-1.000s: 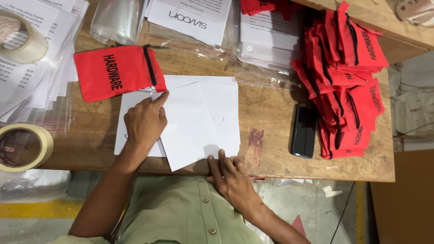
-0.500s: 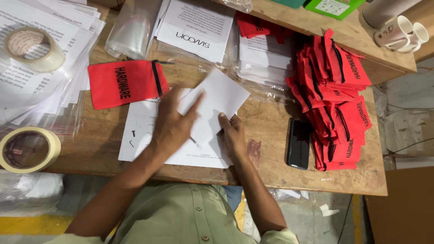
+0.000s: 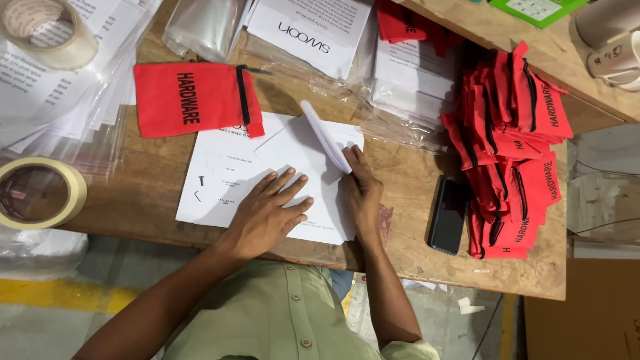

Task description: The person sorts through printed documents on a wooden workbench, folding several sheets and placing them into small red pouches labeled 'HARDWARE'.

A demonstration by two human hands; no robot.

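A white paper sheet (image 3: pixel 300 150) lies folded on a wooden table (image 3: pixel 413 180), over a printed instruction sheet (image 3: pixel 217 177). My left hand (image 3: pixel 270 210) lies flat on the folded sheet with fingers spread. My right hand (image 3: pixel 360 190) rests along the sheet's right edge, its fingertips lifting a raised flap (image 3: pixel 325 135) of the paper. A red drawstring pouch (image 3: pixel 190 99) with black lettering lies just beyond the sheets to the left.
A pile of red pouches (image 3: pixel 517 143) sits at the right, with a black phone (image 3: pixel 448 215) beside it. Tape rolls (image 3: pixel 37 193) (image 3: pixel 47 30) lie at the left. Clear plastic bags (image 3: pixel 207 23) and printed papers (image 3: pixel 310 30) lie along the back.
The sheet, first flat under both hands, was lifted and folded. My right hand moved up from the table's near edge to its right side, where a flap now stands up.
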